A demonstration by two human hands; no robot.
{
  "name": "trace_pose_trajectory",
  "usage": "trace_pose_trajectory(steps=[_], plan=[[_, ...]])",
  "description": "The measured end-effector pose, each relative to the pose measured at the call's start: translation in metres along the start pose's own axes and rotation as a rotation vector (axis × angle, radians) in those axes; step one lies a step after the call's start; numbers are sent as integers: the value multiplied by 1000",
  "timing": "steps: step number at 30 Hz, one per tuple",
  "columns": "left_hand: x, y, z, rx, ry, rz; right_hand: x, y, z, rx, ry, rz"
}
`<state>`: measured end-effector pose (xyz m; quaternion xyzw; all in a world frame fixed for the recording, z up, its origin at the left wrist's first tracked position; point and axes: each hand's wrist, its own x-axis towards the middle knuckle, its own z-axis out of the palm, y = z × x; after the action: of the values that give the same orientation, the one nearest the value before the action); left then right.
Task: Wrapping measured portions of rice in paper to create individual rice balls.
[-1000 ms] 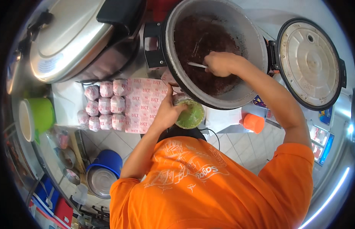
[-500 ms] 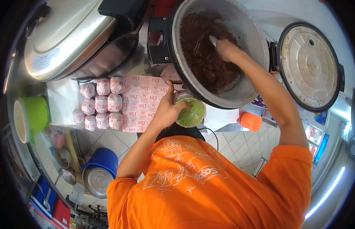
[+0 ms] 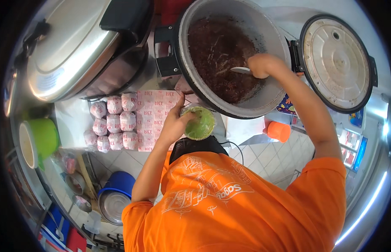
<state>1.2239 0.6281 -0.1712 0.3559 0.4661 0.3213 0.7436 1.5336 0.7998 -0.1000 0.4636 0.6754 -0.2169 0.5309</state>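
Observation:
Inside a large open rice cooker (image 3: 277,46), my right hand (image 3: 265,66) is closed round a pale rice paddle (image 3: 241,70). Its blade points left over dark reddish-brown rice (image 3: 216,54), which covers the pot's bottom. Just below the cooker's near rim, my left hand (image 3: 172,128) grips a small green bowl (image 3: 204,126). The thumb reaches over the bowl's rim, and clear plastic film seems to line it. To the left of that hand lie printed wrapping papers (image 3: 151,122), and beside them several round paper-wrapped bundles (image 3: 114,122) sit in rows.
A second big cooker (image 3: 78,46) stands shut at far left. The open cooker's lid (image 3: 336,63) hangs to the right. An orange cup (image 3: 278,131) stands near the counter's front edge. At left is a green tub (image 3: 46,136); a blue bucket (image 3: 120,185) is lower down.
My right hand has moved right and nearer, toward the pot's wall, and more of the paddle shows. My left hand still holds the bowl. The whole view has shifted slightly.

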Motion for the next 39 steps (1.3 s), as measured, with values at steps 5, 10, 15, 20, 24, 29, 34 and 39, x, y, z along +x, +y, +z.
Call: trace_pose_trajectory(steps=[5,10,15,20,24,29,34,39], plan=[[0,-4,3,93,31,44,-22,-46,-23,100,-182,21],[1,-4,11,69,-49,-40,-56,-64,-24,127,150,-353],[2,-5,12,15,-6,-57,-93,-93,-26,281,99,-289],[5,-3,9,20,12,-43,-86,-69,-29,184,124,-396],[-3,2,-6,29,4,-109,-124,-50,-60,228,302,-440],[2,-4,-5,-33,30,-129,-104,-70,-16,283,211,-449],[-7,6,-13,2,59,-168,-93,-47,-28,195,285,-454],[-39,52,-27,148,-20,-175,-121,-35,-19,146,286,-538]])
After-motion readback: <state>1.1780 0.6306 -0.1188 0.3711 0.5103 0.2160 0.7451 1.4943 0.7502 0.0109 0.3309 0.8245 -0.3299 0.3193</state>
